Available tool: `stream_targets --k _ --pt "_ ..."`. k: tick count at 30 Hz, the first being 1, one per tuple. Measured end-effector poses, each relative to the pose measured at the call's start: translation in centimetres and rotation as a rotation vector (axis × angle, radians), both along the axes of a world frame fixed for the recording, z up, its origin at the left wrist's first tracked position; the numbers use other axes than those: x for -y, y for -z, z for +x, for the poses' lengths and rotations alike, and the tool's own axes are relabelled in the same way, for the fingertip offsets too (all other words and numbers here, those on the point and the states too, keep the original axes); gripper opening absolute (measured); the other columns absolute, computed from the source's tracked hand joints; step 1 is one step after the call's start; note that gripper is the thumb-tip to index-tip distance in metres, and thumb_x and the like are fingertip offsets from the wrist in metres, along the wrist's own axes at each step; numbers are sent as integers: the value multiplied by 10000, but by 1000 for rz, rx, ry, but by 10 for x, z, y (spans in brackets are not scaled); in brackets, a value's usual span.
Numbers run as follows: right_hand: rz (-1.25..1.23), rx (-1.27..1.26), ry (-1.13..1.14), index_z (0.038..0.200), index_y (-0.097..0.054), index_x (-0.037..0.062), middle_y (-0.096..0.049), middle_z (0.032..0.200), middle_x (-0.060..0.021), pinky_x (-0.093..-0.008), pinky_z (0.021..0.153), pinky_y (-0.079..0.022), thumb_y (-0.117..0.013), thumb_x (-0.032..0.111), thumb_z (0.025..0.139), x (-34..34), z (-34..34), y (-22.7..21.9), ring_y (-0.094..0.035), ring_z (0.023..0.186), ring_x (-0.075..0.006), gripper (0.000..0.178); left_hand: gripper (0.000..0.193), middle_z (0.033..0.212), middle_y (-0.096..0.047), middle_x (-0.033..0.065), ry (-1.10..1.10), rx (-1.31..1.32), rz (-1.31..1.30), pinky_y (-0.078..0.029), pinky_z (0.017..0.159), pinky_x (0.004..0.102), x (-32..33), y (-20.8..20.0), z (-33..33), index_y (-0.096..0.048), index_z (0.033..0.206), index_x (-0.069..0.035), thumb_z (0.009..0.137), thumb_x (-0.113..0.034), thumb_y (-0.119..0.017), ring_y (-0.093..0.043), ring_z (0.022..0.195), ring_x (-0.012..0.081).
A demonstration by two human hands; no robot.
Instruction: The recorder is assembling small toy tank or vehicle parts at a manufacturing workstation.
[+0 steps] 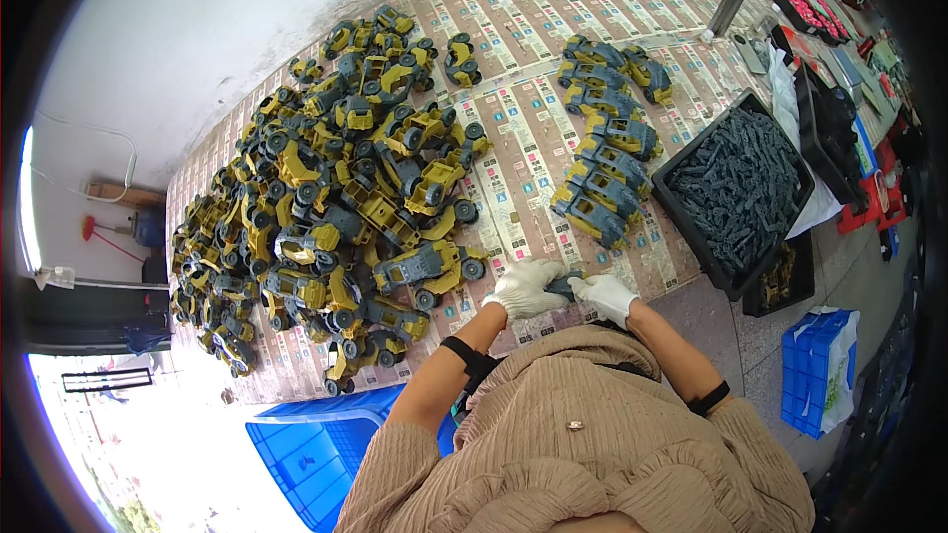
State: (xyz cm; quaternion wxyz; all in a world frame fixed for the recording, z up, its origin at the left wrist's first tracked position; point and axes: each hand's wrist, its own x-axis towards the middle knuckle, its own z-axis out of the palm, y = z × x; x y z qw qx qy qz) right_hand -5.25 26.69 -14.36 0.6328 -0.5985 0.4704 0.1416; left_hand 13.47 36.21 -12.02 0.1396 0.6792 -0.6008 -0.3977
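Two gloved hands meet: my left hand (523, 288) & right hand (604, 296) both clasp one grey part (563, 285), long axis running hand-to-hand, equally near each.

Long table (612, 15) covered in printed sheets runs from lower left to upper right of the frame. White wall (197, 30), scuffed near the table edge, fills the upper left. Red broom (99, 234) leans at left. Blue crate (306, 454) sits bottom centre. Bright daylight at lower left.
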Motion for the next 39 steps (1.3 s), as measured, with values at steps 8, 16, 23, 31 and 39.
stream_targets --k 8,16,23,31,39 --pt "112 -32 91 975 -725 4 -575 686 -17 -310 465 -347 -619 495 977 0 6 -5 -459 527 -132 502 551 1044 -693 167 -11 -325 36 -494 901 391 -1 0 19 -685 1201 -33 824 -434 -670 -645 998 311" --pt "65 -63 52 833 -704 -60 -579 695 -79 -372 543 -388 -704 481 918 7 12 -1 -492 602 -190 547 488 888 -707 141 -55 -321 75 -499 733 390 6 -1 14 -719 1049 -46 823 -470 -630 -673 822 273" --pt "-302 -171 -335 1011 -744 -52 -734 981 -244 -424 852 -526 -584 600 918 8 19 9 -703 980 -379 677 519 857 -699 134 -8 -215 163 -502 731 376 10 -2 11 -724 1071 -29 805 -469 -651 -670 807 254" --pt "-283 -191 -310 967 -739 -64 -711 892 -279 -414 812 -512 -511 592 958 3 16 11 -696 886 -397 695 532 846 -692 123 -71 -229 208 -499 729 363 15 -7 9 -724 1051 -23 826 -502 -660 -654 792 232" --pt "-249 -97 -211 1000 -748 -25 -737 931 -217 -386 801 -514 -556 578 956 0 11 6 -702 882 -331 635 500 840 -732 142 -152 -253 239 -537 732 379 15 -14 1 -752 1020 -36 766 -460 -678 -703 794 263"
